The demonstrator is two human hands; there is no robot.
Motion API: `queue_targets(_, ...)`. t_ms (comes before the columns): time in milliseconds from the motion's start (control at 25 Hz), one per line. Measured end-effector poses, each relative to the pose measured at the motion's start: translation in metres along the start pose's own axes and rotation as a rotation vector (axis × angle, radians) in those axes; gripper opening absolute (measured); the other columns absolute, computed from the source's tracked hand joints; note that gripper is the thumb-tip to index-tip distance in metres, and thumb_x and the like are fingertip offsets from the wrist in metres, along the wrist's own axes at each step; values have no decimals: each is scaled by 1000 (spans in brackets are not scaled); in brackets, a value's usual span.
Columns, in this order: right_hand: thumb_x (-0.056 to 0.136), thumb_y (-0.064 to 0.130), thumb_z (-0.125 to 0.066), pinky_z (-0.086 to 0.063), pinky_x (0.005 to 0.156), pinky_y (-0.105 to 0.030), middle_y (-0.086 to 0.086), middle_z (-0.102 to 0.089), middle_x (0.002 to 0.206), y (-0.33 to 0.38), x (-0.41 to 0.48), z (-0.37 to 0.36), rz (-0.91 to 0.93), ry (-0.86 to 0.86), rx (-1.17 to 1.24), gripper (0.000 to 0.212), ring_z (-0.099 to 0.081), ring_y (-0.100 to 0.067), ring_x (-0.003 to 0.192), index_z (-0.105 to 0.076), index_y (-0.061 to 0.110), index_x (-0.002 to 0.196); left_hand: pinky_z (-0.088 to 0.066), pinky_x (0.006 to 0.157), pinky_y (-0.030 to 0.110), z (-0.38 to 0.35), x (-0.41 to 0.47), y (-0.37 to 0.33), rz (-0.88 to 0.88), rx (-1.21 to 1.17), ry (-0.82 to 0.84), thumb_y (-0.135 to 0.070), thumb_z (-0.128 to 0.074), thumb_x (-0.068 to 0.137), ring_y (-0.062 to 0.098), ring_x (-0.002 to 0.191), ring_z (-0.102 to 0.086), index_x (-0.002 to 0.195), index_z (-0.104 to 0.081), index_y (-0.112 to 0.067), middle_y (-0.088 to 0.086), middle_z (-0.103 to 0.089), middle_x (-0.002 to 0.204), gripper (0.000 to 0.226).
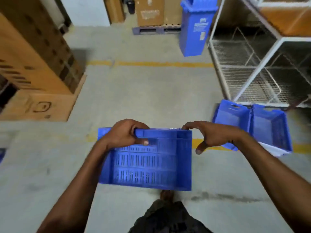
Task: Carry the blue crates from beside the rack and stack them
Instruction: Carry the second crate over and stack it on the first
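A blue slotted crate [151, 165] hangs in front of me, tipped so its vented side faces up. My left hand [126, 133] is closed over its far top rim. My right hand [208, 135] is at the crate's right far corner, fingertips touching the rim, thumb spread and apart from it. Two more blue crates [252, 125] stand side by side on the floor at the right, just in front of the white wire rack [252, 64].
Stacked cardboard boxes [33, 64] fill the left side. A blue bin [195, 27] stands by the rack's far corner, with boxes on a pallet [151, 29] behind. Yellow floor lines [151, 63] cross the concrete. My foot [166, 195] is under the crate.
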State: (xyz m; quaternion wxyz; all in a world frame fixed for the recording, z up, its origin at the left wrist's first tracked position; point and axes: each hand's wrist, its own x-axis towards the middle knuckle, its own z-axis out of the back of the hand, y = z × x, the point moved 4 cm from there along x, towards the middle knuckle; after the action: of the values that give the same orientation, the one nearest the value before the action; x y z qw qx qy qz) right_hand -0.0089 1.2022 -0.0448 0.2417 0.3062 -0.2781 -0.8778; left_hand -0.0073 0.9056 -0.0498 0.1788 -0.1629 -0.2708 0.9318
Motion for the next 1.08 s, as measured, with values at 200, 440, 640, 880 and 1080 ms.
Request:
queue_targets(200,60,5,-89,-49,77,-26,4,-73,88,190,97,-116,409,-96,106,36,-67,-9,85,-73,15,92,-56,93,41,45,-199,123,278,-225,-313,-13,-82,73,-10,96,-64,102,-71,-39,-25,-72,103,40)
queue_targets(440,63,22,-89,-55,80,-40,7,-73,87,395,169,-226,537,-8,20,36,-69,-12,83,-71,21,95,-43,109,35,76,-374,192,355,-207,-529,-42,-55,78,7,129,-50,132,-56,-37,-18,-56,135,54)
queue_targets(640,64,21,-88,-55,81,-48,3,-74,89,546,232,-317,606,88,-18,35,-71,-20,86,-71,19,94,-36,106,21,98,-519,281,502,-207,-756,-69,-60,86,-4,137,-38,151,-31,-35,-24,-31,155,79)
queue_targets(880,65,15,-88,-54,79,-45,8,-71,85,686,296,-398,654,28,14,34,-66,-13,82,-70,25,92,-29,118,50,113,-604,355,826,-73,-834,-77,-48,86,18,155,-6,160,6,-30,-6,2,169,103)
queue_targets(1080,66,17,-87,-52,85,-40,8,-68,92,775,372,-455,709,17,-14,38,-62,-10,90,-70,33,96,-42,106,47,149,-647,443,832,-100,-1292,-49,-53,98,20,139,-40,154,-31,-20,-2,-45,150,67)
